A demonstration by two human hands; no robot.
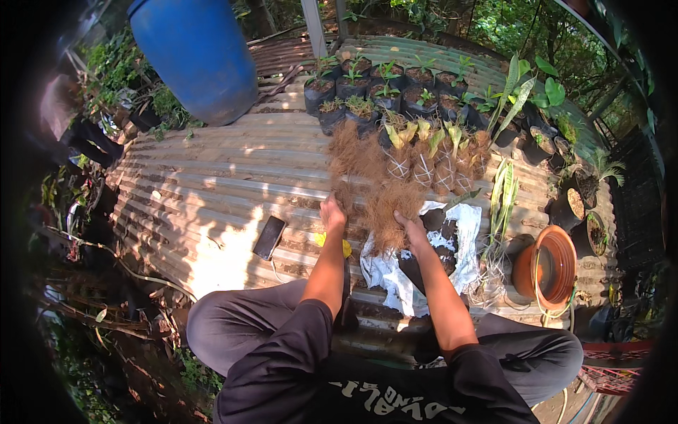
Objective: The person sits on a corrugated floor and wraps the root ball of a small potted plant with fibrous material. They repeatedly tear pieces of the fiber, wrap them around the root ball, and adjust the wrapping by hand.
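My left hand (332, 210) has its fingers closed on a loose mass of brown coconut fibre (346, 166). My right hand (411, 227) grips a second clump of fibre (385, 212), lower and to the right. Beneath that clump, a crumpled white plastic sheet (462, 261) carries dark soil (441, 254). A small yellow object (345, 247) lies partly behind my left forearm. Just beyond my hands stand several fibre-wrapped seedlings (445, 169) bound with white string. Uprooted long-leaved plants (503, 205) lie beside the sheet, roots toward me.
A blue barrel (194, 56) stands back left. Bagged plants (388, 88) and pots (565, 208) line the back and right. A black phone (269, 237) lies on the corrugated metal (169, 184). An orange pot (544, 261) with a hose sits right. Someone may be at far left (78, 120), unclear.
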